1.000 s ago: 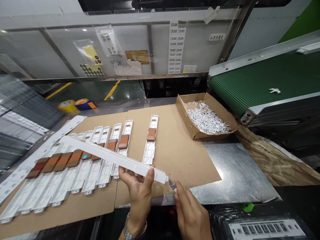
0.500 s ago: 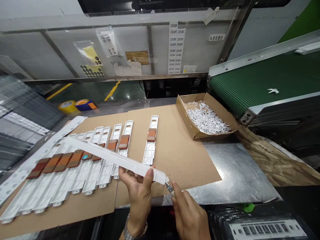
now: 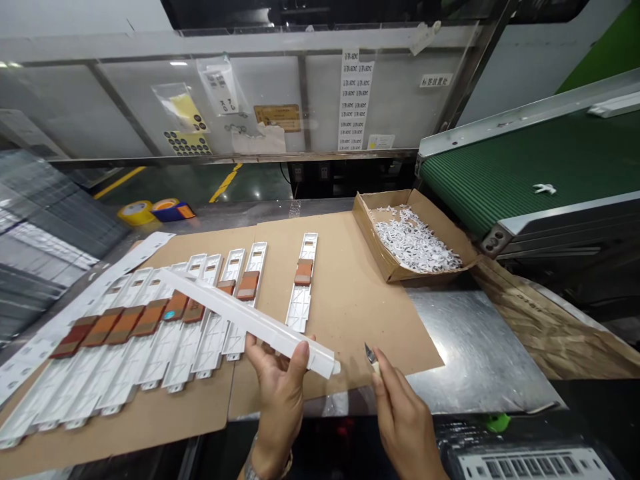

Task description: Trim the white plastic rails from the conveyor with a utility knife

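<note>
My left hand [image 3: 280, 377] is closed around a long white plastic strip [image 3: 240, 313] near its right end, with the strip slanting up to the left above the table. A small knife [image 3: 371, 355] with a pointed metal blade is gripped in my right hand [image 3: 404, 410]; its tip is apart from the strip. Several similar white pieces, each crossed by a brown block [image 3: 151, 316], lie in a row at the left under the held strip. One more white piece [image 3: 300, 303] with a brown block [image 3: 303, 272] lies separately beyond my left hand.
A cardboard box [image 3: 373, 237] of small white scraps stands at the back right, beside a green conveyor belt [image 3: 540, 160]. Tape rolls [image 3: 136, 213] sit at the back left. Brown cardboard [image 3: 350, 293] covers much of the metal table [image 3: 465, 340]. Black trays [image 3: 450, 447] are at the lower right.
The knife in my right hand has moved right, away from the end of the white strip. My left hand and the strip have shifted slightly right.
</note>
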`<state>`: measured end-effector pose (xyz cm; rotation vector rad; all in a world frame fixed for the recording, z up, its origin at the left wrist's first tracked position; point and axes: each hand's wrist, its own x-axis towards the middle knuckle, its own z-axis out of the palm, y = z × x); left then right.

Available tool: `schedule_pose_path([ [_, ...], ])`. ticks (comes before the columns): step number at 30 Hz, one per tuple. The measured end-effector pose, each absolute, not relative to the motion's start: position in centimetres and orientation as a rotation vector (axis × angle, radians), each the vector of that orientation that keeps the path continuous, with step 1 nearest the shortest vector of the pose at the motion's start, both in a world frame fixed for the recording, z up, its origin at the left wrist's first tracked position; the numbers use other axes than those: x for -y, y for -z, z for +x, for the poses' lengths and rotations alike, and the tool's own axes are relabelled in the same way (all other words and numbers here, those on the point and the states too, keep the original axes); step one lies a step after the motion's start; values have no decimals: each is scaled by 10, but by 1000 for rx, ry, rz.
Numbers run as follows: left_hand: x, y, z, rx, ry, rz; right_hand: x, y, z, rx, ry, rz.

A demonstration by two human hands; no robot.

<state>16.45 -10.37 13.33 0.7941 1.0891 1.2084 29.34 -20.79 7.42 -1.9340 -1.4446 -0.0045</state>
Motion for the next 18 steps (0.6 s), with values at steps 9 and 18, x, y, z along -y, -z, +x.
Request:
schedule_pose_path([
  [9,118,-96,167,-865,-612,516,216,-70,330,1159,-212,-1941],
  [18,162,9,176,-1104,-803,1159,188,-50,367,1291,-170,-2020],
])
